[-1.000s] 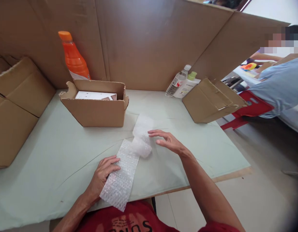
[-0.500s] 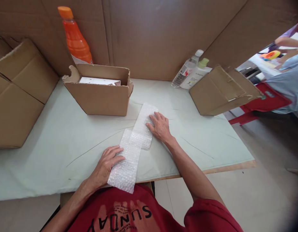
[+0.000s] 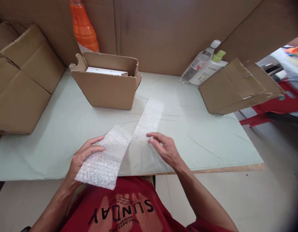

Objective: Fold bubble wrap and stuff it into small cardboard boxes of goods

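Observation:
A strip of bubble wrap [image 3: 103, 164] is tilted up off the table edge in front of my shirt. My left hand [image 3: 82, 158] grips its left side, fingers on top and the thumb hidden beneath. Farther in, a second bubble wrap strip [image 3: 150, 116] lies flat on the table, slanting away from me. At its near right corner my right hand [image 3: 164, 148] pinches the edge between thumb and forefinger. The two strips come together near the middle; whether they are joined there I cannot tell.
Behind the strips stands an open cardboard box [image 3: 110, 90] with a white item [image 3: 106, 71] inside. A larger carton [image 3: 20, 83] is at left. An orange bottle [image 3: 84, 30], a clear bottle [image 3: 199, 62], a white bottle [image 3: 208, 71] and another cardboard box [image 3: 231, 87] stand along the back.
The near strip has been lifted and drawn left by my left hand. My right hand has slid from the far strip's middle toward its near corner and closed there. The view has shifted slightly.

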`<state>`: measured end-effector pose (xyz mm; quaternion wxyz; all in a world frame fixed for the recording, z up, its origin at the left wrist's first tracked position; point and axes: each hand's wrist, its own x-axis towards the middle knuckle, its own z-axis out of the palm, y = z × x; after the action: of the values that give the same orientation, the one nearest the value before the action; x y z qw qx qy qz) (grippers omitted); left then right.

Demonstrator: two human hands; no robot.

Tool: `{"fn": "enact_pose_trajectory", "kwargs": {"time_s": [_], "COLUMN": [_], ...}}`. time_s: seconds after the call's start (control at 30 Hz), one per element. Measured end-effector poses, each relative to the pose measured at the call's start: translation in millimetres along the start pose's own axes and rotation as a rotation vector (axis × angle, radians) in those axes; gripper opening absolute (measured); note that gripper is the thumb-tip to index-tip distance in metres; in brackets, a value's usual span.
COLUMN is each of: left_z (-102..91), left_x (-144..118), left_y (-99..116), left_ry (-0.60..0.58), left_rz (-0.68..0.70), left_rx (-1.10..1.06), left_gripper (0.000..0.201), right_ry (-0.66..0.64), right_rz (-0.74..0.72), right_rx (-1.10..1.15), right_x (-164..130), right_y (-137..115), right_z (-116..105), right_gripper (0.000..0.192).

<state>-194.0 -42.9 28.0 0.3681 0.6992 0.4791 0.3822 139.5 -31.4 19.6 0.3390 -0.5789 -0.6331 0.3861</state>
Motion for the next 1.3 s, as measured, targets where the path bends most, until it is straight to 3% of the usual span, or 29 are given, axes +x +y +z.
{"fn": "enact_pose_trajectory", "kwargs": {"time_s": [0.07, 0.13, 0.2, 0.27, 0.4, 0.53, 0.67, 0.77, 0.83, 0.93, 1.0, 1.2, 1.3], "left_z": [-1.4, 3.3, 9.8, 15.4, 28.0, 56.5, 90.7, 103.3, 105.0, 104.2, 104.0, 103.9, 106.3], "left_x": [-8, -15, -21, -24, -10, 34, 78, 89, 86, 77, 73, 80, 98], "left_y": [7, 12, 16, 19, 26, 20, -4, -16, -17, -8, 1, 10, 15], "left_ry": [0.059, 0.056, 0.005, -0.073, -0.164, -0.186, -0.259, -0.317, -0.340, -0.328, -0.316, -0.340, -0.391], "left_rz": [0.006, 0.024, 0.057, 0.110, 0.305, 0.467, 0.454, 0.412, 0.398, 0.408, 0.426, 0.452, 0.250], "left_rx": [-0.016, -0.029, -0.034, -0.020, 0.031, 0.069, 0.136, 0.222, 0.279, 0.363, 0.402, 0.276, 0.172], "left_gripper": [0.017, 0.018, 0.018, 0.019, 0.024, 0.020, 0.018, 0.018, 0.020, 0.022, 0.024, 0.025, 0.030], "right_ry": [-0.220, -0.320, -0.253, -0.105, 0.135, 0.280, 0.323, 0.401, 0.361, 0.071, -0.066, -0.102, -0.047], "right_rz": [0.210, 0.372, 0.408, 0.335, 0.106, -0.071, -0.047, -0.031, -0.117, -0.277, -0.303, -0.256, -0.298], "right_rx": [0.328, 0.581, 0.722, 0.752, 0.535, 0.160, -0.403, -0.696, -0.729, -0.699, -0.693, -0.601, -0.516], "right_x": [-13, -20, -18, -12, 2, 21, 36, 32, 25, 19, 22, 32, 30], "right_y": [-11, -19, -23, -26, -27, -9, 23, 36, 38, 35, 34, 46, 51], "right_z": [23, 50, 71, 78, 49, 5, -22, -32, -33, -26, -22, -30, -40], "right_gripper": [0.054, 0.076, 0.082, 0.073, 0.046, 0.041, 0.054, 0.056, 0.047, 0.035, 0.033, 0.032, 0.031]}}
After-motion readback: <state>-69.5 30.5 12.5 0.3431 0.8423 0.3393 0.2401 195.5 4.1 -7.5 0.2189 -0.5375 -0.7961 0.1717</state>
